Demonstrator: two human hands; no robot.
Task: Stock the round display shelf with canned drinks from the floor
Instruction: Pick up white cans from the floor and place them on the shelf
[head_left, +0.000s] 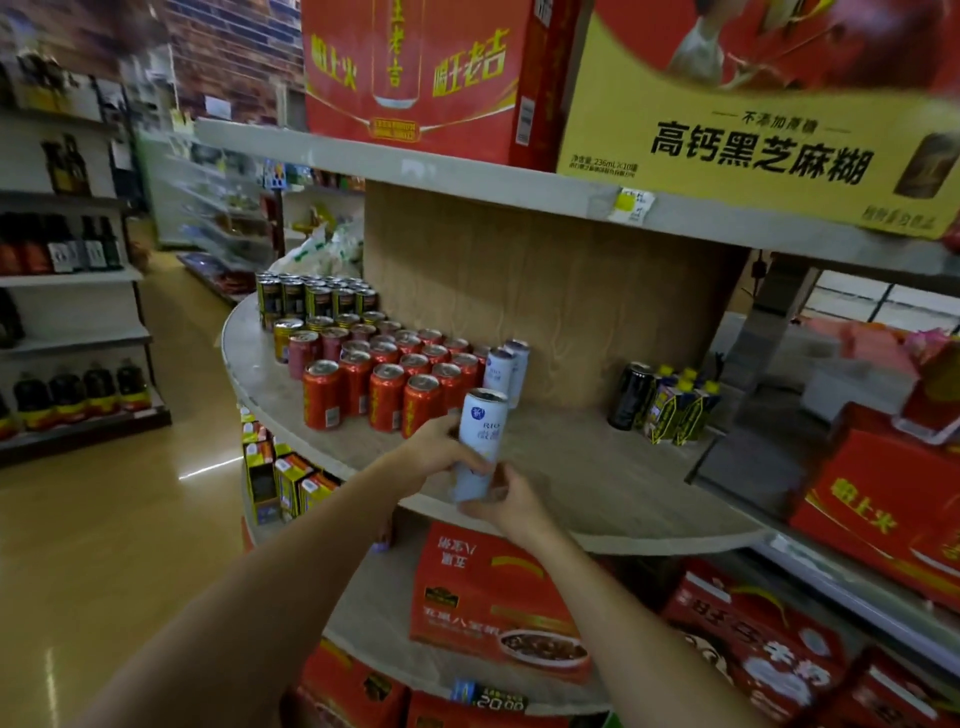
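Note:
Both hands hold one tall white can (480, 431) upright over the front edge of the round wooden shelf (597, 483). My left hand (441, 447) wraps the can's left side. My right hand (506, 501) grips its base from below and to the right. Two more white cans (506, 370) stand on the shelf just behind, next to several rows of red cans (389, 379). Dark cans (311, 299) fill the shelf's far left.
A black can and yellow-black packs (670, 402) stand at the shelf's right. Large red and yellow cartons (753, 140) sit on the tier above, red cartons (493, 597) on the tier below. An aisle with a shiny floor (104, 519) and bottle shelves lies left.

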